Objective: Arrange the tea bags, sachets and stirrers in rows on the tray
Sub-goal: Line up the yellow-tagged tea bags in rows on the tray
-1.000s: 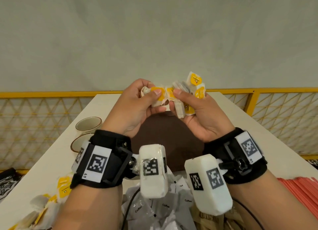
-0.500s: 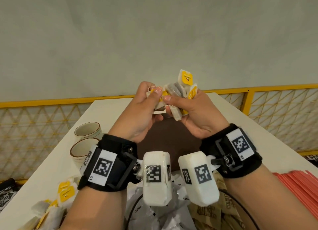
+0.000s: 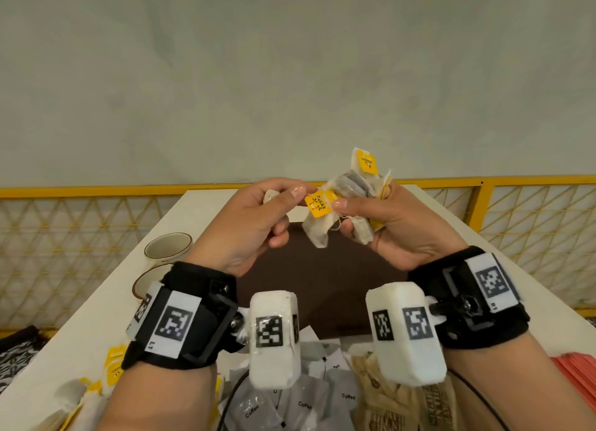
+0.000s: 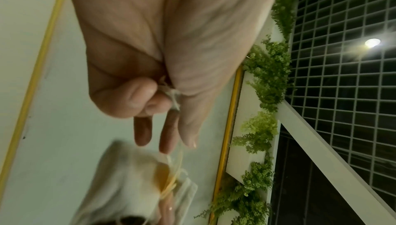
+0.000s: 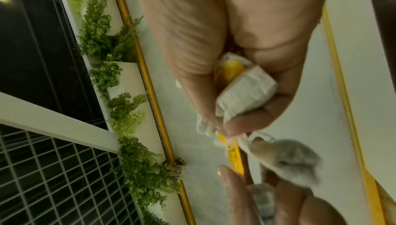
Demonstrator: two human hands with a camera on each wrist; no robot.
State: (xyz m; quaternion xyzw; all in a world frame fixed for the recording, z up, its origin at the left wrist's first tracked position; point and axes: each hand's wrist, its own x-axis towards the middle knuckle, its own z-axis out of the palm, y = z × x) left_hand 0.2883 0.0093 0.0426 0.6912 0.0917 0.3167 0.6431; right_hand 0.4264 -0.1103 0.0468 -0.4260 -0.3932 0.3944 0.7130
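— What is seen first, by size?

— A white table (image 3: 96,314) is bordered on its left, far and right sides by a yellow railing (image 3: 80,192). A dark brown tray (image 3: 322,288) is laid at the table's middle; its surface is shown bare from beneath the raised hands to its near edge.

— And around the tray's edges?

— Two cups (image 3: 166,246) are stacked just left of it, near the table's left edge. Grey coffee sachets (image 3: 300,405) and brown sachets (image 3: 387,408) are heaped against the near edge. Red stirrers (image 3: 577,379) are seen at the lower right, and loose tea bags (image 3: 90,395) at the lower left.

— How are the hands held?

— Both are raised above the tray's far half, close together. A bundle of tea bags (image 3: 354,188) with yellow tags is gripped in the curled right hand (image 3: 396,224). One tea bag (image 3: 317,227) is hung between the hands, its yellow tag (image 3: 317,203) pinched under the right thumb. The left hand (image 3: 258,224) is curled too; a small pale piece (image 3: 270,195) is pinched at its fingertips, and string (image 4: 171,93) is seen caught in its fist from the left wrist.

— Is the string joined to the hanging bag?

— That cannot be told.
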